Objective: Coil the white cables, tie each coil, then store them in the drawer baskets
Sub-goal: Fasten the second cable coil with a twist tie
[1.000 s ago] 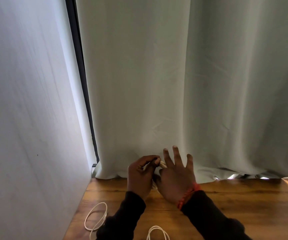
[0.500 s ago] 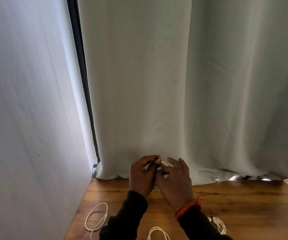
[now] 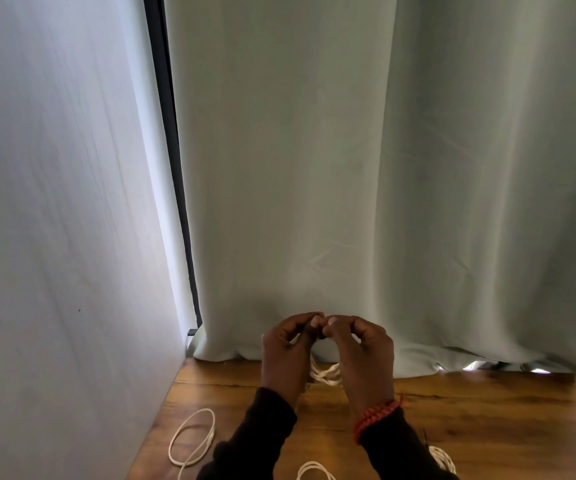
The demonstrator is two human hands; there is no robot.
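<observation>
My left hand (image 3: 288, 351) and my right hand (image 3: 362, 355) are raised side by side above the wooden table (image 3: 487, 420), fingertips pinched together at the top. A coil of white cable (image 3: 326, 374) hangs between them, held by both hands; several strands show below the palms. What the fingertips pinch is too small to tell. A loose white cable loop (image 3: 193, 438) lies on the table at the left. Another white loop (image 3: 314, 472) sits at the bottom edge. A third white bundle (image 3: 442, 460) peeks out beside my right sleeve.
A pale green curtain (image 3: 383, 168) hangs down to the table's back edge. A white wall (image 3: 54, 237) closes the left side, with a dark frame strip (image 3: 172, 150) in the corner. No drawer or baskets are in view.
My right hand's fingers, spread one second ago, have curled in and now pinch against the left fingertips. Both hands have risen slightly, and the coil now shows hanging between them.
</observation>
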